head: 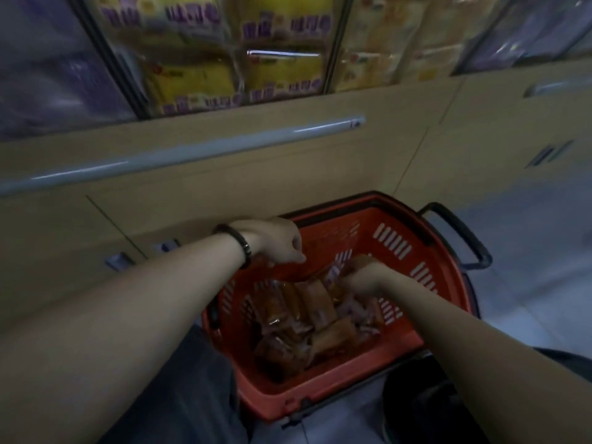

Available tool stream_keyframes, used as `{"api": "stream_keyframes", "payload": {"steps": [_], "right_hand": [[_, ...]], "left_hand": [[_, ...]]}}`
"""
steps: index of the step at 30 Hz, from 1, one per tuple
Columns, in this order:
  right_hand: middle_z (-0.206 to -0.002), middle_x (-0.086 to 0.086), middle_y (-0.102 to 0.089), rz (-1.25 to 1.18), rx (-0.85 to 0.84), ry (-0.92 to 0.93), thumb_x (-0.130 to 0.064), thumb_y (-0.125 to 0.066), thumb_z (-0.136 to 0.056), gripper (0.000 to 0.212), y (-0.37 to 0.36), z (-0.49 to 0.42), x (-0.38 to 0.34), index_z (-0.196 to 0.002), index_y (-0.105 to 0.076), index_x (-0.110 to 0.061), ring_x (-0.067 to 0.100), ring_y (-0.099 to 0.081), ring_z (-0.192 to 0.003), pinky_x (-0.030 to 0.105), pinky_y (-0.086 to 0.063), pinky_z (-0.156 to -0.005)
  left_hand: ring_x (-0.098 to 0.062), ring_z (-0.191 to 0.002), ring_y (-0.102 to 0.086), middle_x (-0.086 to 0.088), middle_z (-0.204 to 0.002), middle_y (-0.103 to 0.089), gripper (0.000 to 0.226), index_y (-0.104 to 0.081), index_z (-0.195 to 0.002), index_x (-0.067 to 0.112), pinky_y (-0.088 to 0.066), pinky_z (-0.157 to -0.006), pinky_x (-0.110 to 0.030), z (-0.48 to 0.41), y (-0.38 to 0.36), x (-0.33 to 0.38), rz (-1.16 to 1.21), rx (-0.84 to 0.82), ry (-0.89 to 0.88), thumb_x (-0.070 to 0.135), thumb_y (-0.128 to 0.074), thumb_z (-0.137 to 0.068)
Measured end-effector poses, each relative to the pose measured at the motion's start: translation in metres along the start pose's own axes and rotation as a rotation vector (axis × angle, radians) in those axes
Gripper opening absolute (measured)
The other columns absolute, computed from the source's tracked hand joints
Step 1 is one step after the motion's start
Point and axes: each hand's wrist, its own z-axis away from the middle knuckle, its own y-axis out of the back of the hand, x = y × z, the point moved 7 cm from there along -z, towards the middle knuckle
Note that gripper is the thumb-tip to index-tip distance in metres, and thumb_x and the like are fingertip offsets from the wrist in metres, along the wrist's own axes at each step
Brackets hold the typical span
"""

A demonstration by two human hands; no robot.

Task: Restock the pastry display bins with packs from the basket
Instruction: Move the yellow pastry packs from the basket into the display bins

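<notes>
A red plastic basket (394, 251) stands on the floor in front of me, holding several brown pastry packs (307, 315) in clear wrap. My left hand (275, 241), with a dark bracelet on the wrist, hovers over the basket's back left with fingers curled downward; whether it pinches a pack's edge is unclear in the blur. My right hand (362, 277) reaches into the basket and grips a pastry pack (355, 262) near the top of the pile. Above, display bins (198, 59) behind clear panels hold yellow and purple packs.
A beige cabinet front (224, 193) with a long grey rail (179, 155) runs below the bins. The basket's black handle (461, 238) sticks out to the right. Grey floor tiles (528, 251) lie to the right. My dark trouser legs flank the basket.
</notes>
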Motion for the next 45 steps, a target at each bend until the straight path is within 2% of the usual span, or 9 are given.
{"api": "stream_keyframes", "payload": {"steps": [6, 11, 18, 23, 26, 29, 35, 40, 45], "right_hand": [[-0.122, 0.019, -0.072, 0.014, -0.154, -0.05, -0.037, -0.063, -0.094, 0.039, -0.07, -0.04, -0.026, -0.117, -0.076, -0.009, 0.028, -0.072, -0.104, 0.038, -0.06, -0.091], [-0.16, 0.012, -0.046, 0.195, -0.084, -0.054, -0.053, -0.062, -0.087, 0.075, -0.106, -0.061, -0.026, -0.154, -0.047, -0.021, 0.032, -0.042, -0.148, 0.046, -0.028, -0.125], [-0.157, 0.015, -0.049, 0.087, -0.003, -0.169, -0.034, -0.061, -0.101, 0.057, -0.113, -0.075, 0.0, -0.151, -0.048, -0.009, 0.029, -0.045, -0.146, 0.034, -0.033, -0.119], [-0.17, 0.011, -0.028, -0.036, -0.107, -0.074, -0.047, -0.068, -0.096, 0.082, -0.113, -0.081, 0.005, -0.162, -0.033, -0.011, 0.025, -0.021, -0.159, 0.033, -0.017, -0.126], [-0.13, 0.013, -0.067, -0.218, -0.121, -0.15, -0.038, -0.083, -0.085, 0.03, -0.079, -0.075, 0.01, -0.107, -0.07, -0.023, 0.026, -0.063, -0.125, 0.025, -0.05, -0.089], [-0.073, 0.002, -0.068, -0.394, -0.079, -0.08, -0.034, -0.087, -0.078, 0.028, -0.036, -0.067, -0.001, -0.081, -0.067, -0.014, 0.016, -0.065, -0.062, 0.02, -0.044, -0.046], [-0.085, 0.016, -0.079, -0.627, -0.141, 0.132, -0.021, -0.081, -0.07, 0.027, 0.004, -0.034, -0.052, -0.092, -0.079, -0.006, 0.034, -0.076, -0.079, 0.042, -0.058, -0.067], [-0.096, 0.013, -0.075, -0.991, -0.275, 0.115, -0.002, -0.057, -0.093, 0.019, -0.014, -0.024, -0.035, -0.106, -0.072, -0.003, 0.029, -0.073, -0.085, 0.038, -0.06, -0.072], [-0.099, 0.003, -0.07, -0.221, -0.133, -0.15, -0.033, -0.065, -0.098, 0.059, -0.058, -0.052, 0.029, -0.15, -0.049, -0.009, 0.016, -0.07, -0.074, 0.024, -0.056, -0.058]], "left_hand": [[-0.028, -0.087, -0.08, -0.005, -0.1, -0.08, 0.03, -0.073, -0.109, 0.018, -0.065, -0.076, -0.045, -0.009, -0.001, -0.004, 0.047, -0.06, 0.017, 0.045, -0.061, -0.103], [-0.024, -0.087, -0.08, 0.0, -0.101, -0.076, 0.032, -0.07, -0.115, 0.021, -0.065, -0.081, -0.045, -0.008, -0.006, -0.01, 0.062, -0.125, 0.053, 0.049, -0.06, -0.103], [-0.023, -0.089, -0.079, 0.004, -0.09, -0.071, 0.039, -0.07, -0.123, 0.022, -0.065, -0.083, -0.041, -0.007, -0.006, -0.001, 0.005, -0.166, 0.041, 0.053, -0.058, -0.103], [-0.022, -0.089, -0.08, 0.003, -0.101, -0.075, 0.04, -0.07, -0.124, 0.019, -0.062, -0.073, -0.032, -0.014, -0.01, 0.001, 0.039, -0.187, 0.044, 0.052, -0.057, -0.104], [-0.027, -0.092, -0.08, -0.003, -0.106, -0.076, 0.044, -0.071, -0.125, 0.013, -0.061, -0.068, -0.03, -0.016, -0.015, -0.004, 0.044, -0.212, 0.069, 0.05, -0.058, -0.105], [-0.03, -0.091, -0.08, -0.01, -0.116, -0.071, 0.057, -0.061, -0.136, 0.008, -0.067, -0.08, -0.044, -0.016, -0.022, -0.011, 0.113, -0.213, 0.146, 0.055, -0.056, -0.104], [-0.043, -0.115, -0.069, -0.015, -0.15, -0.057, 0.08, -0.039, -0.158, 0.018, -0.057, -0.1, -0.058, -0.009, -0.037, -0.001, 0.655, -0.242, 0.238, 0.074, -0.04, -0.101], [-0.037, -0.136, -0.054, -0.008, -0.152, -0.049, 0.063, -0.048, -0.148, 0.014, -0.063, -0.085, -0.059, -0.013, -0.04, -0.026, 0.613, -0.238, 0.292, 0.037, -0.075, -0.097], [-0.04, -0.108, -0.072, -0.019, -0.12, -0.068, 0.036, -0.056, -0.122, 0.006, -0.062, -0.088, -0.055, -0.012, -0.035, -0.033, 0.499, -0.249, 0.272, 0.018, -0.078, -0.095]]}}
